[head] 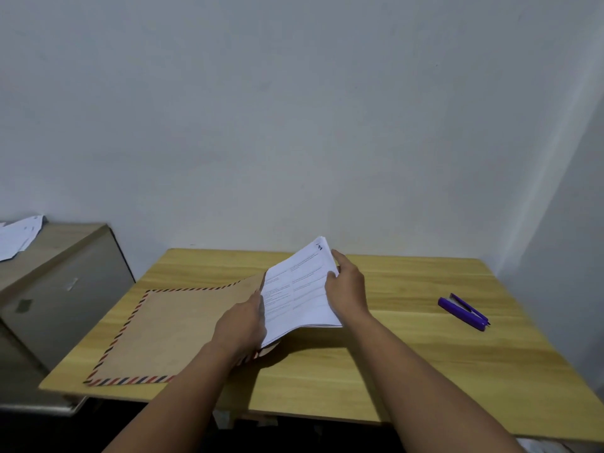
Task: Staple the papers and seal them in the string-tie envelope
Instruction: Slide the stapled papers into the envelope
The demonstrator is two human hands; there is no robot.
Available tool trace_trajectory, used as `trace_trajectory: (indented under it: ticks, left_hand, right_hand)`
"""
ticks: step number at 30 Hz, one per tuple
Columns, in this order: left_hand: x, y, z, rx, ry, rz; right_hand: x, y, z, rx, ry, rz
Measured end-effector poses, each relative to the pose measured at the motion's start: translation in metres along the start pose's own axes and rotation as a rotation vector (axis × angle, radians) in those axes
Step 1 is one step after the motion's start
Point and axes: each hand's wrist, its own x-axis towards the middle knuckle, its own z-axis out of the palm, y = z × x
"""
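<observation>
- Centrally, the stack of papers is held up off the desk, tilted, its lower left corner at the open end of the envelope, its top corner pointing toward 1 o'clock.
- The right hand grips the stack's right edge, thumb lying on the printed top sheet and fingers curled behind it.
- The left hand holds the stack's left edge where it meets the envelope's mouth; its fingers are hidden behind the sheets, so whether it also pinches the envelope flap cannot be told.
- The envelope, brown with a red-and-dark striped border, lies flat on the desk and stretches from the papers toward 8 o'clock.
- A purple stapler lies on the desk at 3 o'clock from the papers, well apart from both hands.
- A grey cabinet stands beside the desk at 9 o'clock, with loose white sheets on its top.
- A pale wall rises behind the desk at 12 o'clock.
</observation>
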Motion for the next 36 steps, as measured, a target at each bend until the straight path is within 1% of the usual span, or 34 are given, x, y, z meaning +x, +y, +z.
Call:
trace_trajectory:
  ticks: [3, 6, 8, 11, 16, 18, 21, 23, 26, 29, 31, 34, 36]
  left_hand:
    - [0.0, 0.004, 0.0, -0.017, 0.0, 0.004]
    - [0.001, 0.003, 0.002, 0.009, -0.011, -0.007]
    - [0.0, 0.001, 0.004, 0.04, -0.028, -0.018]
    - [-0.002, -0.002, 0.005, 0.034, -0.021, -0.025]
    - [-0.004, 0.0, 0.002, -0.043, 0.084, 0.009]
    - [-0.005, 0.002, 0.0, -0.035, 0.104, 0.037]
    - [-0.005, 0.006, -0.003, 0.008, 0.087, 0.06]
    - [-0.007, 0.009, -0.005, -0.001, 0.065, 0.073]
    - [-0.012, 0.009, -0.008, -0.053, 0.067, 0.075]
    - [-0.016, 0.007, -0.009, -0.046, 0.072, 0.072]
    - [-0.02, 0.013, -0.012, -0.041, 0.069, 0.086]
    - [-0.027, 0.022, -0.014, -0.046, 0.094, 0.169]
    - [-0.027, 0.02, -0.016, -0.097, 0.109, 0.189]
  right_hand:
    - [-0.018, -0.005, 0.024, 0.002, -0.019, -0.01]
    - [-0.031, 0.0, 0.042, -0.023, -0.116, 0.008]
    - [-0.037, 0.001, 0.045, -0.023, -0.174, -0.016]
    - [-0.04, 0.001, 0.037, 0.016, -0.166, -0.032]
    - [-0.039, 0.007, 0.033, 0.035, -0.149, -0.018]
    - [-0.041, 0.005, 0.036, 0.034, -0.148, -0.021]
    - [-0.046, -0.001, 0.047, 0.017, -0.169, -0.024]
    - [-0.049, 0.001, 0.058, 0.009, -0.231, -0.021]
    - [-0.053, 0.004, 0.064, 0.011, -0.286, 0.024]
    - [-0.055, -0.001, 0.056, 0.101, -0.277, 0.114]
    - [-0.055, -0.005, 0.053, 0.135, -0.267, 0.141]
    - [-0.052, -0.008, 0.063, 0.104, -0.284, 0.152]
    - [-0.049, -0.009, 0.074, 0.07, -0.312, 0.158]
